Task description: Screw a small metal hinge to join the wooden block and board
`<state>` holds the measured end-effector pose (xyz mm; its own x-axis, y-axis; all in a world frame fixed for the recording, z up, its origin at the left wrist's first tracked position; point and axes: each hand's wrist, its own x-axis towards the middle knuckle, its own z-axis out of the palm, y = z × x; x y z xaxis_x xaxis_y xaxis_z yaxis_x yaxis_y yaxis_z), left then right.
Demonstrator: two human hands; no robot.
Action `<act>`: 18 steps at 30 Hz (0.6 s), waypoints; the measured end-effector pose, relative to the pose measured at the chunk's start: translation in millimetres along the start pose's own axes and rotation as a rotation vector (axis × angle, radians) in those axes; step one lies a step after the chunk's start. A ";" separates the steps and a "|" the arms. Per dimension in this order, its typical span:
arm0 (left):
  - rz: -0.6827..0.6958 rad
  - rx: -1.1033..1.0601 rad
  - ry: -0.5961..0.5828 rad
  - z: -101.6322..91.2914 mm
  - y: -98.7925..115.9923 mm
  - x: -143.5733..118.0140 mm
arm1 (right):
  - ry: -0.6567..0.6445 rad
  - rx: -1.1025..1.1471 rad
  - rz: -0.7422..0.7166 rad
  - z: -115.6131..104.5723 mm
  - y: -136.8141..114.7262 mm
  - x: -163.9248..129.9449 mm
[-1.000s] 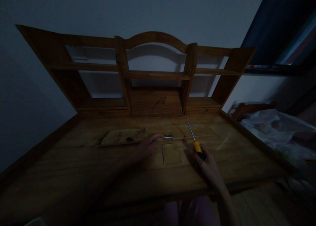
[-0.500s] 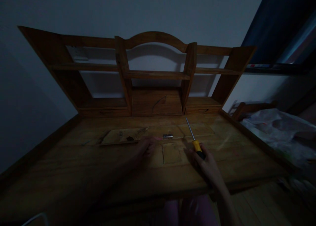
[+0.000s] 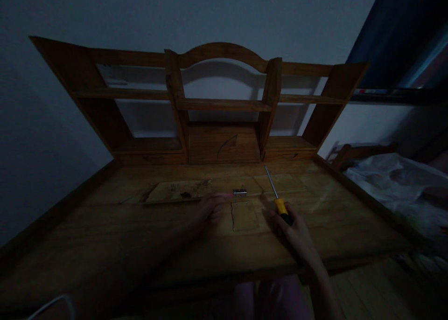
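My right hand is closed around the black and yellow handle of a screwdriver. Its metal shaft points away from me toward the shelf unit, with the tip clear of the hinge. To the left, my left hand lies low over the tabletop, index finger stretched out toward a small metal hinge. The fingertip is at or very near the hinge's left end; contact is hard to make out in the dim light. The other fingers are partly curled, and nothing shows in them.
The wooden desk has a thin square piece in front of the hinge and a long knotted strip at left. A wooden shelf unit stands along the back. Plastic bags lie beyond the right edge.
The view has shifted slightly. My left index finger looks more extended toward the hinge and the hand less blurred. My right hand still holds the screwdriver in nearly the same pose.
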<state>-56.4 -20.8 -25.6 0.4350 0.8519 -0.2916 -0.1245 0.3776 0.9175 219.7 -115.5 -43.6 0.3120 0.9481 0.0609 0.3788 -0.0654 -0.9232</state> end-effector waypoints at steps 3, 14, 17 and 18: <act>0.009 0.004 -0.009 -2.6 -0.9 3.1 | -0.008 -0.021 -0.002 -1.1 0.3 0.2; 0.020 0.064 -0.025 -5.6 3.3 11.9 | -0.110 -0.027 -0.028 1.1 -17.3 1.3; 0.007 0.071 -0.026 -7.1 4.1 16.2 | -0.259 -0.065 -0.125 1.1 -30.6 -0.1; 0.000 0.072 -0.028 -7.4 4.3 17.5 | -0.273 -0.116 -0.189 1.8 -34.6 1.0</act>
<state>-55.9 -1.5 -28.7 0.4595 0.8414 -0.2846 -0.0611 0.3496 0.9349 205.4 -111.8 -12.3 -0.0119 0.9940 0.1086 0.5093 0.0995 -0.8548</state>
